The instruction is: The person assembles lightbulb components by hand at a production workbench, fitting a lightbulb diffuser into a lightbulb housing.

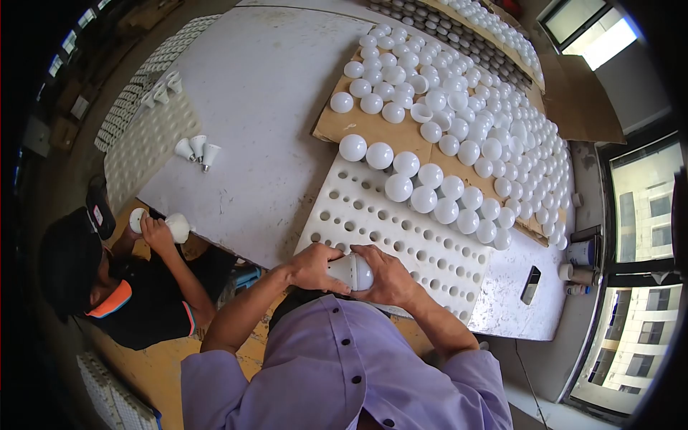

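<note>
Close to my chest, both hands hold one white light bulb [351, 272] lying on its side. My left hand [315, 269] is wrapped round its base end, on the left. On the right, my right hand [388, 276] grips the rounded dome. The base tip is hidden in my left fingers. Just beyond my hands lies a white foam tray [362, 208] full of round holes. Along its far side stand two rows of assembled bulbs [406, 164], domes up.
Many white bulb domes [459, 129] sit on brown cardboard [337, 127] behind the tray. Several bulb bases [197, 148] lie at left near another foam tray [136, 161]. A co-worker [136, 287] at left holds bulb parts. A phone [531, 285] lies on the table at right.
</note>
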Demonstrator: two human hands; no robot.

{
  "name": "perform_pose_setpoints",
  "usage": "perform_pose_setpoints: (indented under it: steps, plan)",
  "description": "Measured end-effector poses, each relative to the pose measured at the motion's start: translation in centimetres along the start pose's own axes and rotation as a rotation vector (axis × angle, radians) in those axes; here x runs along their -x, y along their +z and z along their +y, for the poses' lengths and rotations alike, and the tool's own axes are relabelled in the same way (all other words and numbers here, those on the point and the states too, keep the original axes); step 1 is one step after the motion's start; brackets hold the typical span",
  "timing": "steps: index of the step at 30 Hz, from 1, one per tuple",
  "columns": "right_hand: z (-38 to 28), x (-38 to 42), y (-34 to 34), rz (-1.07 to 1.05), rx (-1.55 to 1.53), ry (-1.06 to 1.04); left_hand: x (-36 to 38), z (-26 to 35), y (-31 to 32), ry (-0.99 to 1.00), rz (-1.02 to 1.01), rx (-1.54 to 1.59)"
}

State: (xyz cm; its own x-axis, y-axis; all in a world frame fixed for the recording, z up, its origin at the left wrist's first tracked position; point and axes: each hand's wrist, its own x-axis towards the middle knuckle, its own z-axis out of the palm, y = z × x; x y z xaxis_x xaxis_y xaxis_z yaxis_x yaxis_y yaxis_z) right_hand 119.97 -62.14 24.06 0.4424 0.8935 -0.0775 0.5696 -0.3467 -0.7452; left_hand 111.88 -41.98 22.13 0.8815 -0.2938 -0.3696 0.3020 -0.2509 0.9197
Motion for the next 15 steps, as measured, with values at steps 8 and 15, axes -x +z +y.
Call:
perform_pose_setpoints:
  steps: [8,15]
  plan:
    - [-0.3,-0.2,1.9,0.232,-0.126,-0.205,0.2,0.2,0.0,0.042,-0.010,-0.121]
    - [0.3,-0.2,2.8,0.388,-0.234,-0.441,0.0,0.3,0.6,0.176,-0.005,-0.031]
